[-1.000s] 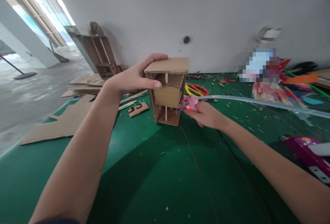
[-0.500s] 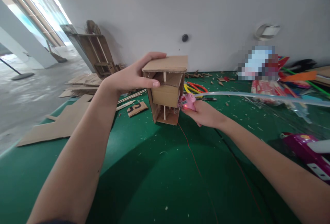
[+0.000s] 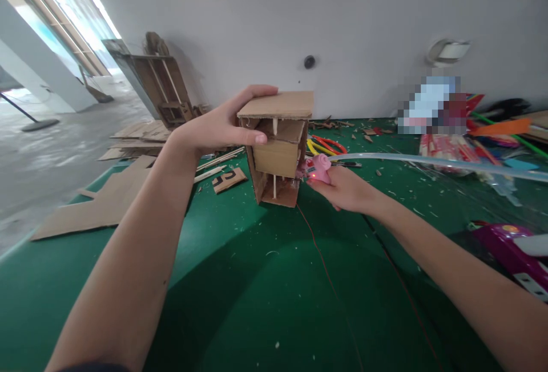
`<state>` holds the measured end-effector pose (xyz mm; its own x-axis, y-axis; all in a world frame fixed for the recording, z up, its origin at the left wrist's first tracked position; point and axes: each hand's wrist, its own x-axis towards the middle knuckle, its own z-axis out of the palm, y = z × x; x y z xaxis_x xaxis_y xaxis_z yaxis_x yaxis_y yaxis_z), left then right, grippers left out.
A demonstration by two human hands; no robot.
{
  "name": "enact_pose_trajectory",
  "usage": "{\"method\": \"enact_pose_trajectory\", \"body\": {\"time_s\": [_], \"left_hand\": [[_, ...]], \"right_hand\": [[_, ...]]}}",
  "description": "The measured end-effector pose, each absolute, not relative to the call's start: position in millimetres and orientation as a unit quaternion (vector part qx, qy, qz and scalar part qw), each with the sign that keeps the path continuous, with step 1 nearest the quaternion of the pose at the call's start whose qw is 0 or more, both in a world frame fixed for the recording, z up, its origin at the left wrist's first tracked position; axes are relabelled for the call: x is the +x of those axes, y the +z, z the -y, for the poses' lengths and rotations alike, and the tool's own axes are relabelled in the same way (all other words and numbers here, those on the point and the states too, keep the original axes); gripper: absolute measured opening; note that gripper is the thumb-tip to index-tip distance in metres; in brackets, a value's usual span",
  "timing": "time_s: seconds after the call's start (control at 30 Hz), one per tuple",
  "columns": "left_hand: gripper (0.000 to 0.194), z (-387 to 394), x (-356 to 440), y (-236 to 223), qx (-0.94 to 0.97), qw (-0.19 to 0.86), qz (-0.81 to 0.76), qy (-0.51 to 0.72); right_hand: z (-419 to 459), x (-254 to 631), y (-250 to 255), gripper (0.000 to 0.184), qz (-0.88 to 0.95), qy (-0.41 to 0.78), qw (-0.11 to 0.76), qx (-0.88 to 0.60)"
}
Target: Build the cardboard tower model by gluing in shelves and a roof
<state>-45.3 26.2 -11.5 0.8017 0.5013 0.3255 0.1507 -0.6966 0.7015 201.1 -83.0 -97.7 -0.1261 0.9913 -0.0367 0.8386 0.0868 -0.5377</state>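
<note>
A small cardboard box structure (image 3: 276,158) with wooden sticks inside stands upright on the green table (image 3: 240,280). My left hand (image 3: 226,124) grips its top left part, thumb across the front and fingers over the top. My right hand (image 3: 349,186) is wrapped round a pink hot glue gun (image 3: 320,168) with a small lit light. A long clear glue stick (image 3: 406,157) runs out of the gun's back toward the right. The gun's nozzle is at the right side of the structure; whether it touches is hard to make out. A thin red wire (image 3: 314,238) trails from the structure's base.
Cardboard sheets (image 3: 103,195) and a printed cardboard scrap (image 3: 229,180) lie to the left. Yellow and orange handles (image 3: 327,145) rest behind the glue gun. A purple device (image 3: 509,246) and plastic packets (image 3: 454,158) are at the right. The wall (image 3: 257,29) stands behind.
My right hand and the glue gun have shifted slightly to the right, a little away from the structure. My left hand keeps its hold on the structure.
</note>
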Motion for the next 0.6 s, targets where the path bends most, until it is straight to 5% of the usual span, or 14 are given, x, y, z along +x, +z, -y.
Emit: {"method": "enact_pose_trajectory", "body": {"time_s": [0.6], "left_hand": [[0.081, -28.2, -46.6, -12.6, 0.884, 0.351, -0.178, 0.252]], "right_hand": [[91.4, 199.9, -93.0, 0.034, 0.661, 0.279, 0.189, -0.671]]}}
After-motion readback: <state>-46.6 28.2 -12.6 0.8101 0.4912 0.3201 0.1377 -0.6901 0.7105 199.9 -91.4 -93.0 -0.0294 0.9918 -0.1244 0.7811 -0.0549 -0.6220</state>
